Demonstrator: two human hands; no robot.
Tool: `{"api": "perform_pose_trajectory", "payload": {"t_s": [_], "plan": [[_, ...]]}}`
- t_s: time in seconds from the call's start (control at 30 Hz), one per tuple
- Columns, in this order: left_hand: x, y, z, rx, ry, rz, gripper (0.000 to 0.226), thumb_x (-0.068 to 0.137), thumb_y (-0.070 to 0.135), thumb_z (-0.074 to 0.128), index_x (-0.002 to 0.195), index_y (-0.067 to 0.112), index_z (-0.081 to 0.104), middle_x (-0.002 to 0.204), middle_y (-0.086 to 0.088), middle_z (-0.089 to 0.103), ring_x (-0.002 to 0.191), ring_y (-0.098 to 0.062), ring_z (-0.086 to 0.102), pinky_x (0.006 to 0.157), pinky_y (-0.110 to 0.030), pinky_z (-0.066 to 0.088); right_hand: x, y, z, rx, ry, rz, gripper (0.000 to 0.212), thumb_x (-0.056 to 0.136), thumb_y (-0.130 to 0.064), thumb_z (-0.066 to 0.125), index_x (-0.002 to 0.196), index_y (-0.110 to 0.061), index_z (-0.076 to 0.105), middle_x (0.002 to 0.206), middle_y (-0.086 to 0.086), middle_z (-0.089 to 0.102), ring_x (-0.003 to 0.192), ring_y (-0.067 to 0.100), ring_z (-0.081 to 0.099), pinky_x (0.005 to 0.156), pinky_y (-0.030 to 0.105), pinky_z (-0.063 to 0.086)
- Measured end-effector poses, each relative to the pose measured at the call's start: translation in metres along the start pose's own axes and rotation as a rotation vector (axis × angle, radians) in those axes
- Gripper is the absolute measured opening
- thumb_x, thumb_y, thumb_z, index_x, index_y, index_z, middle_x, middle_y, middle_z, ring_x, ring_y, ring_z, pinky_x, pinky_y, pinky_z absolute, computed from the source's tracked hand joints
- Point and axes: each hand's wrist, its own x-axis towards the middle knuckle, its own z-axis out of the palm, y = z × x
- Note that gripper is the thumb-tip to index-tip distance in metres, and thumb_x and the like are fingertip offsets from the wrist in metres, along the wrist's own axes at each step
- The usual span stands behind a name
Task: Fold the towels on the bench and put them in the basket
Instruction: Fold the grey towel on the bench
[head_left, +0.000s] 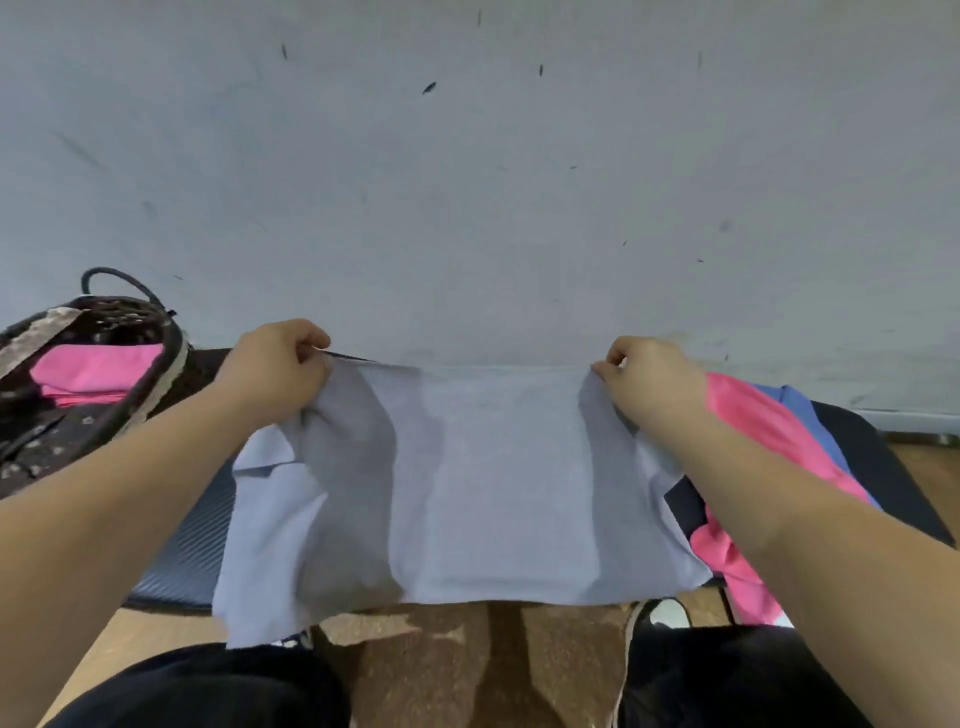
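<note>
**Pale towel stretched across the bench, one corner in each hand**

Nearest the camera are black trousers (208, 686) and a shoe (660, 613) on the brown floor (441, 665). Just beyond, a pale towel (493, 493) lies spread over the dark bench (192, 545), its near edge hanging past the bench's front. At the towel's far edge the left hand (280, 364) pinches the left corner with curled fingers, and the right hand (649, 379) pinches the right corner likewise. Under the right forearm a loose pink towel (769, 426) sits crumpled on a blue towel (795, 402) (both unfolded). Far left on the bench stands the dark basket (171, 358), holding a folded pink towel (93, 371). Behind everything rises a scuffed grey wall (467, 182).
</note>
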Motion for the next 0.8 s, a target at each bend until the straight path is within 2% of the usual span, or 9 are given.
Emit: {"api": "perform_pose_trajectory", "payload": {"t_s": [0.1, 0.17, 0.27, 0.4, 0.5, 0.6, 0.67, 0.73, 0.8], "plan": [[-0.002, -0.009, 0.026, 0.021, -0.063, -0.003, 0.039, 0.094, 0.019, 0.065, 0.133, 0.015, 0.064, 0.129, -0.006, 0.068, 0.12, -0.029, 0.063, 0.099, -0.037, 0.048, 0.006, -0.005, 0.024, -0.039, 0.0, -0.074, 0.03, 0.098, -0.038, 0.058, 0.122, -0.023, 0.068, 0.119, 0.011, 0.064, 0.115, 0.036, 0.057, 0.089, 0.043, 0.048], [-0.015, -0.015, 0.043, 0.066, -0.121, -0.004, 0.039, 0.094, 0.025, 0.065, 0.133, 0.019, 0.063, 0.136, -0.004, 0.062, 0.122, -0.028, 0.06, 0.096, -0.037, 0.049, -0.003, -0.016, 0.036, 0.029, -0.033, -0.138, 0.032, 0.097, -0.037, 0.059, 0.124, -0.022, 0.068, 0.121, 0.01, 0.063, 0.115, 0.034, 0.058, 0.091, 0.043, 0.049], [-0.036, -0.023, 0.058, 0.139, -0.208, -0.042, 0.04, 0.094, 0.031, 0.065, 0.133, 0.024, 0.063, 0.14, -0.001, 0.057, 0.123, -0.026, 0.058, 0.092, -0.033, 0.047, -0.026, -0.043, 0.044, 0.189, -0.206, -0.247, 0.032, 0.095, -0.037, 0.062, 0.123, -0.023, 0.067, 0.125, 0.003, 0.063, 0.115, 0.025, 0.061, 0.095, 0.039, 0.05], [-0.054, -0.037, 0.066, 0.255, -0.241, -0.064, 0.042, 0.095, 0.036, 0.062, 0.137, 0.028, 0.059, 0.141, 0.006, 0.051, 0.132, -0.02, 0.049, 0.088, -0.03, 0.038, -0.061, -0.084, 0.051, 0.482, -0.46, -0.276, 0.037, 0.095, -0.042, 0.067, 0.128, -0.028, 0.064, 0.135, -0.011, 0.057, 0.114, 0.006, 0.056, 0.093, 0.022, 0.042], [-0.057, -0.055, 0.068, 0.245, -0.213, -0.059, 0.041, 0.095, 0.037, 0.058, 0.134, 0.025, 0.06, 0.135, 0.004, 0.052, 0.127, -0.023, 0.05, 0.089, -0.035, 0.041, -0.076, -0.102, 0.063, 0.578, -0.527, -0.274, 0.042, 0.095, -0.044, 0.066, 0.134, -0.028, 0.061, 0.144, -0.011, 0.054, 0.126, 0.007, 0.057, 0.094, 0.019, 0.04], [-0.057, -0.069, 0.066, 0.265, -0.228, -0.025, 0.043, 0.092, 0.034, 0.06, 0.133, 0.021, 0.062, 0.135, 0.003, 0.053, 0.127, -0.025, 0.05, 0.103, -0.043, 0.045, -0.081, -0.116, 0.079, 0.483, -0.472, -0.336, 0.052, 0.098, -0.044, 0.063, 0.145, -0.022, 0.054, 0.15, -0.005, 0.048, 0.139, 0.014, 0.049, 0.107, 0.025, 0.04], [-0.051, -0.075, 0.061, 0.275, -0.223, 0.012, 0.03, 0.091, 0.028, 0.059, 0.116, 0.016, 0.068, 0.122, 0.001, 0.06, 0.116, -0.028, 0.057, 0.095, -0.043, 0.051, -0.081, -0.124, 0.093, 0.267, -0.42, -0.431, 0.061, 0.1, -0.051, 0.054, 0.155, -0.029, 0.04, 0.163, 0.0, 0.033, 0.153, 0.021, 0.027, 0.123, 0.035, 0.024], [-0.042, -0.083, 0.052, 0.234, -0.183, 0.008, 0.017, 0.088, 0.023, 0.054, 0.088, 0.01, 0.065, 0.096, -0.002, 0.063, 0.093, -0.031, 0.06, 0.078, -0.043, 0.054, -0.079, -0.133, 0.106, 0.094, -0.414, -0.461, 0.067, 0.1, -0.062, 0.043, 0.16, -0.039, 0.024, 0.172, -0.002, 0.011, 0.159, 0.021, 0.004, 0.128, 0.044, 0.006], [-0.027, -0.091, 0.037, 0.191, -0.085, -0.008, 0.024, 0.087, 0.027, 0.053, 0.088, 0.007, 0.067, 0.096, -0.007, 0.064, 0.091, -0.032, 0.062, 0.08, -0.044, 0.055, -0.075, -0.142, 0.114, 0.043, -0.461, -0.443, 0.07, 0.099, -0.068, 0.037, 0.161, -0.042, 0.017, 0.173, -0.003, 0.004, 0.159, 0.022, -0.003, 0.128, 0.047, 0.0]]}}
